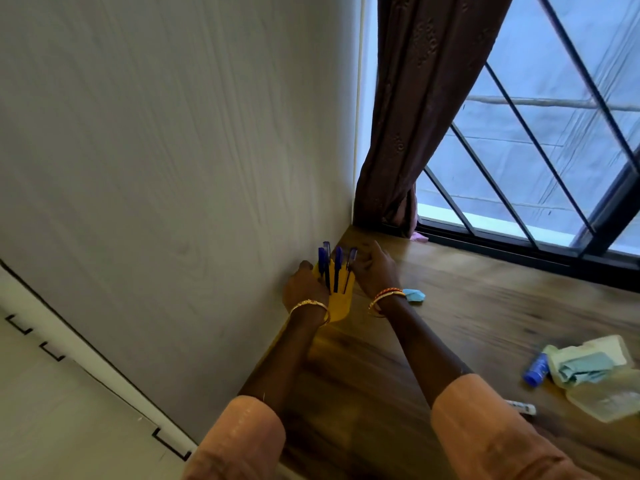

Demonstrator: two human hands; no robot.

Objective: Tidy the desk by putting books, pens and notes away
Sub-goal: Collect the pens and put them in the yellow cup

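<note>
Your left hand sits at about nine o'clock of the yellow pen holder, palm and fingers wrapped against its side, so it grips the holder rather than hanging loose. The holder stands on the wooden desk close beside the pale wall, in the far corner toward the curtain. Several blue pens stand upright in it, caps up.

Your right hand closes in at three o'clock, fingers curled near the rightmost pen; whether it pinches that pen or only the holder's rim, you cannot tell from here.

Judge the holder as light, stiff plastic, and top-heavy with the pens loaded, so it may tip if you push high. Take it low on the body, both sides, and slide rather than lift. The pens are thin, smooth and likely to rattle or splay.

At four o'clock of the holder, just past your right wrist, lies a small blue note: soft paper, easily crumpled. Farther right rest a blue tube and a pile of pale papers, well apart from the holder.
</note>
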